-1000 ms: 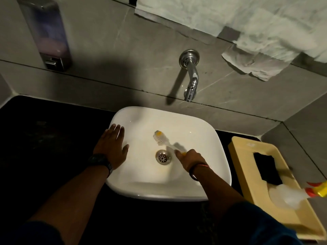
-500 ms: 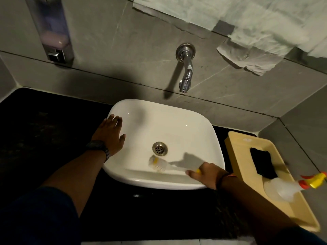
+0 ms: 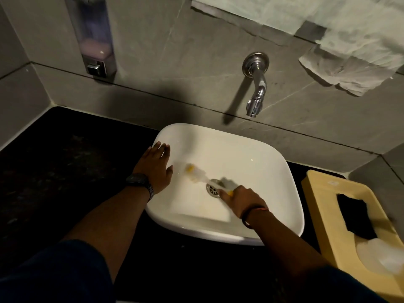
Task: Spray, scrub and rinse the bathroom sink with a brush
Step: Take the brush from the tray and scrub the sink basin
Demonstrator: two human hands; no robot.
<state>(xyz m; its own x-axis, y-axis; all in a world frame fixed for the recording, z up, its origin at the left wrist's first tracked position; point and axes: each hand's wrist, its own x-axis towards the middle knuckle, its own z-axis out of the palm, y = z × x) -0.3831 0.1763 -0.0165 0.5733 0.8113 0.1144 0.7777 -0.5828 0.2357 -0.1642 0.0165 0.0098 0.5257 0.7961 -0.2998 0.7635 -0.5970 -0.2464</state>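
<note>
- the right hand (image 3: 241, 199) is gripping the brush (image 3: 197, 174), its blurred head lying in the sink (image 3: 258, 171) left of the drain (image 3: 213, 189).
- the left hand (image 3: 156, 166) is resting flat, fingers spread, on the sink's left rim.
- farther off, the tap (image 3: 255, 84) is hanging above.

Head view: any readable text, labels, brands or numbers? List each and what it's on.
None can be read.
Soap dispenser: no label visible.
Tap: no marking visible.
Yellow tray: a small pale mark near its far edge, too small to read.
Watch on the left wrist: face dark, nothing legible.
</note>
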